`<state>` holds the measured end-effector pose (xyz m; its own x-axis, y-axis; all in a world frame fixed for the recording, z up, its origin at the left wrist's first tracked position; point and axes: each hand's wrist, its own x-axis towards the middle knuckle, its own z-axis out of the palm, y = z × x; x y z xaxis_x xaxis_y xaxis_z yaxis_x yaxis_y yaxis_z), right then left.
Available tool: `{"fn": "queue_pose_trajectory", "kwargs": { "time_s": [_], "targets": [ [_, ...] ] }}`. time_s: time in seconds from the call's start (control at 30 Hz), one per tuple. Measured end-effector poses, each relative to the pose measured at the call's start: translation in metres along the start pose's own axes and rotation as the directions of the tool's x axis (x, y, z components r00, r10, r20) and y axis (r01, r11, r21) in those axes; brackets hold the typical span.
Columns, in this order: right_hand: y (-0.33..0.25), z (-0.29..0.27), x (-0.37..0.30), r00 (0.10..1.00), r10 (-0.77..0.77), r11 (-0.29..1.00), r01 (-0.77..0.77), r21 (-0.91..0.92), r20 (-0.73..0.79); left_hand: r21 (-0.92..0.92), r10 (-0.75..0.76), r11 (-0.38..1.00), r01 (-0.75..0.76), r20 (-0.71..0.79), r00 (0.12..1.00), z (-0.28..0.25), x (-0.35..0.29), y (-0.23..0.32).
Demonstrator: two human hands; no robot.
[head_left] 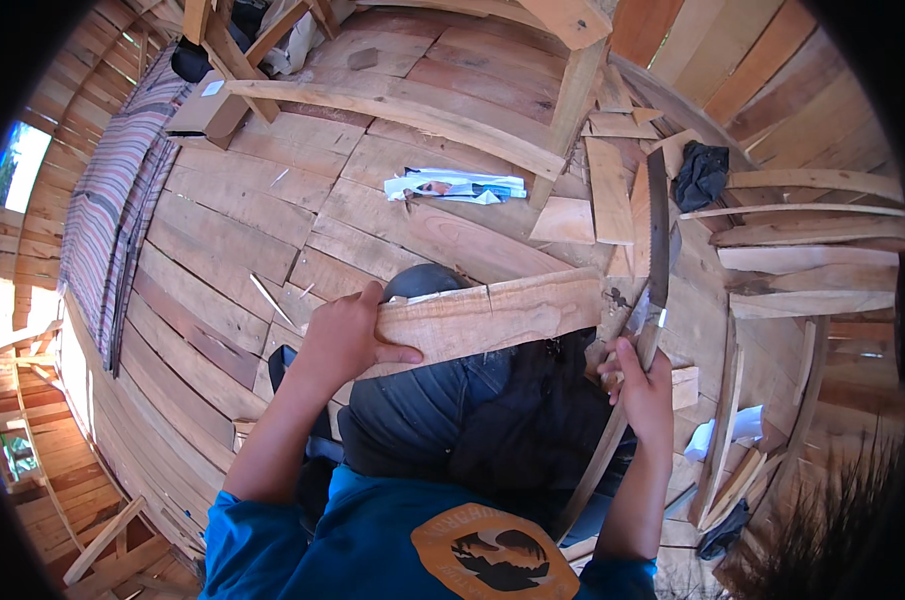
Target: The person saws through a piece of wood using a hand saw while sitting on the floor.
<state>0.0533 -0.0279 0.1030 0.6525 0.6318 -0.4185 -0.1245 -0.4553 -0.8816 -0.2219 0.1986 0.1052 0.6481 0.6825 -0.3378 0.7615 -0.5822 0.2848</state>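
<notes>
My left hand [347,335] grips the left end of a short wooden board [502,315], thumb on its near face and fingers over the upper edge. The board lies across in front of my lap, tilted up to the right, with a small cut in its upper edge. My right hand [640,390] is closed on a saw with a long dark blade [658,220] pointing away from me, just right of the board's right end and apart from it. A narrow wooden strip [597,470] runs from that hand toward me; whether it belongs to the saw is unclear.
On the plank floor ahead lies a crumpled printed sheet [457,187]. A wooden beam [412,115] crosses beyond it. Offcuts [607,190] and a black bag [702,175] lie at right, near stacked boards [812,260]. A cardboard box [207,115] and striped cloth [122,190] are at left.
</notes>
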Motion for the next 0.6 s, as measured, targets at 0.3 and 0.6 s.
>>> {"fn": "queue_pose_trajectory", "kwargs": {
  "time_s": [0.3,0.6],
  "targets": [
    [0.017,0.027,-0.079,0.951,0.006,0.997,0.018,-0.075,0.31,0.001,-0.038,0.999,0.038,0.016,0.999,0.007,0.003,0.008],
    [0.036,0.042,-0.09,0.962,-0.162,0.918,0.228,-0.326,0.218,-0.048,-0.04,0.998,0.039,-0.03,0.999,0.017,0.001,0.004]
  ]
}}
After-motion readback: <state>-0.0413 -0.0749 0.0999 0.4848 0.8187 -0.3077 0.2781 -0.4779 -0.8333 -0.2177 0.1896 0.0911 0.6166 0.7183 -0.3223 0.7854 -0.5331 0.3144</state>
